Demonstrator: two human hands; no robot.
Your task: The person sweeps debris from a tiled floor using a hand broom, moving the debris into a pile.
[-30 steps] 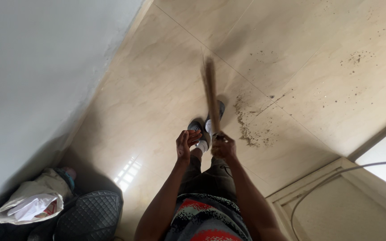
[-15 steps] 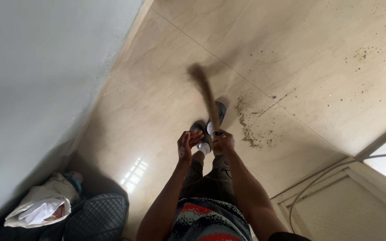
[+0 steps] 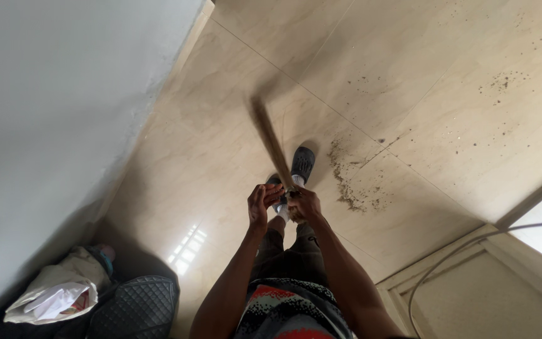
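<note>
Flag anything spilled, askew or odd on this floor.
Dark gritty debris lies in a loose pile on the tile floor beside the shoes, with finer specks farther out. The right hand grips a hand broom, blurred mid-swing. Nothing looks damaged.

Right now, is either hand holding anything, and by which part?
The right hand grips a bundled stick broom at its bound lower end. The left hand is open beside it, holding nothing.

Beige glossy tiled floor, dirt pile at 3 o'clock of centre; grey wall at 9 o'clock; white bag and quilted black bag at 7 o'clock; cable at 4 o'clock
</note>
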